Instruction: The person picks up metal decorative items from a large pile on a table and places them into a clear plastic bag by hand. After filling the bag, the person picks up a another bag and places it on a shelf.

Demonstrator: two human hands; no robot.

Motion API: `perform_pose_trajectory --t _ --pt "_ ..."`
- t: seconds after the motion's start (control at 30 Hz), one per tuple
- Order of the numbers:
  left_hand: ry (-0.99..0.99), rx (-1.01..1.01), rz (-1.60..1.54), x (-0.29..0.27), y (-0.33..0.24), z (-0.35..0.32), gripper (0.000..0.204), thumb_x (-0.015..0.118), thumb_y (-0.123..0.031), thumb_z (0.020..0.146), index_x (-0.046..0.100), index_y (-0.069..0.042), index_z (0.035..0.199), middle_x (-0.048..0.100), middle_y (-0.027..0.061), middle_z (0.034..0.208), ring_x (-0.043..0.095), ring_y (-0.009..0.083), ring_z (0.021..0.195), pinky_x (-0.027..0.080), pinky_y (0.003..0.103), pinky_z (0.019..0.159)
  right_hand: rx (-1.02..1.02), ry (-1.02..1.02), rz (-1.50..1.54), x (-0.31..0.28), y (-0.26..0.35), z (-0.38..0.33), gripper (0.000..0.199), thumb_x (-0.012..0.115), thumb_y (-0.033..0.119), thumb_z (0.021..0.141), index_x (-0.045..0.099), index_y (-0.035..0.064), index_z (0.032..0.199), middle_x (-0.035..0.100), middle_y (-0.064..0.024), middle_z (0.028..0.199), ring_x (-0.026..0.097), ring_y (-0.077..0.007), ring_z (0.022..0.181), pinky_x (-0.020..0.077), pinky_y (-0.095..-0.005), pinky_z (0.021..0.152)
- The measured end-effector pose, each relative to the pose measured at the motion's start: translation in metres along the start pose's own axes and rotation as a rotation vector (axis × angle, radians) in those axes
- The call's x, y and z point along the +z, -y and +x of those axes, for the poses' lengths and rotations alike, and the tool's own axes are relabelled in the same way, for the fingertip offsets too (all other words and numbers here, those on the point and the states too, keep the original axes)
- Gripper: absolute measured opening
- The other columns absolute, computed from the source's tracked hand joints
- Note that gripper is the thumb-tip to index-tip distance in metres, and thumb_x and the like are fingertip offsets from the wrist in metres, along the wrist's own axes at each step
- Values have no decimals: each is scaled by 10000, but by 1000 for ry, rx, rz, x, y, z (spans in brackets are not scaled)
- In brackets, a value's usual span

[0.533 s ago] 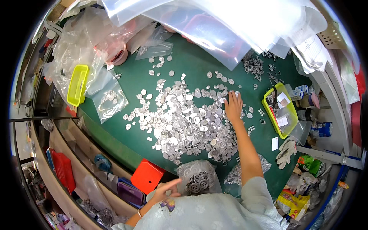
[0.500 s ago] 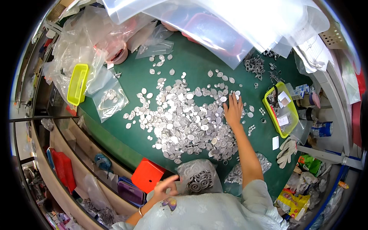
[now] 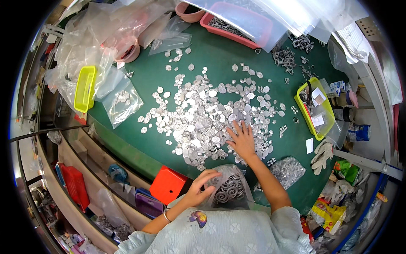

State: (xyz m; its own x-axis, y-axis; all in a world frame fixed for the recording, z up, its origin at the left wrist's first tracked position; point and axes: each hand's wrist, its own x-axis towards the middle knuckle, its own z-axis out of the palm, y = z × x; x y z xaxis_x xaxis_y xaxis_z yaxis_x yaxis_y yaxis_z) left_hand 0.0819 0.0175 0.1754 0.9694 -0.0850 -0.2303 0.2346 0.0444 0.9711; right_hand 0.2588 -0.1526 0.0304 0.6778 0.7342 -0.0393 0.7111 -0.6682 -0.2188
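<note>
A broad, loose heap of small silver oval medals (image 3: pixel 198 110) covers the middle of the green table. My right hand (image 3: pixel 242 140) lies on the heap's right part, fingers spread, with medals under and around the fingertips. Close to my body stands a clear plastic bag (image 3: pixel 229 186) filled with dark grey spiral metal pieces. My left hand (image 3: pixel 202 188) is at this bag's left edge, fingers apart and bent toward it; whether they touch the plastic is unclear. Beside my right forearm rests another clear bag (image 3: pixel 288 171) of small silver parts.
A yellow-green basket (image 3: pixel 327 127) with cards stands at the right, near white gloves (image 3: pixel 322 157). Far back are a pink tray (image 3: pixel 207 23) of metal parts and plastic sheets (image 3: pixel 292 17) hanging over it. A red box (image 3: pixel 167 186) sits left of my left hand.
My right hand has come from the heap's right edge inward and nearer to me. My left hand has moved right and forward to the bag, its fingers now opened out.
</note>
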Motion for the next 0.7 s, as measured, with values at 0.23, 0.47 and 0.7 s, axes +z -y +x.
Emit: perform_pose_trajectory --t 0.23,0.47,0.7 --pt "-4 11 -11 -3 -8 -5 464 507 -287 851 481 11 1206 460 155 1185 423 264 1134 304 354 968 370 -257 -88 -12 -30 7 501 592 289 794 467 66 1225 343 -159 1349 312 -385 1235 265 -523 990" --pt "4 38 4 2 -6 -5 476 517 -319 850 488 -7 1209 457 140 1190 454 230 1072 356 304 842 -183 -80 325 -17 36 36 504 626 175 726 479 56 1193 373 -148 1325 337 -396 1219 310 -493 979" --pt "35 -7 15 4 -11 -3 499 506 -383 866 516 18 1163 490 149 1145 472 259 1072 346 345 924 -263 11 82 8 29 34 597 516 493 794 418 203 1307 329 -33 1396 272 -310 1282 256 -445 1031"
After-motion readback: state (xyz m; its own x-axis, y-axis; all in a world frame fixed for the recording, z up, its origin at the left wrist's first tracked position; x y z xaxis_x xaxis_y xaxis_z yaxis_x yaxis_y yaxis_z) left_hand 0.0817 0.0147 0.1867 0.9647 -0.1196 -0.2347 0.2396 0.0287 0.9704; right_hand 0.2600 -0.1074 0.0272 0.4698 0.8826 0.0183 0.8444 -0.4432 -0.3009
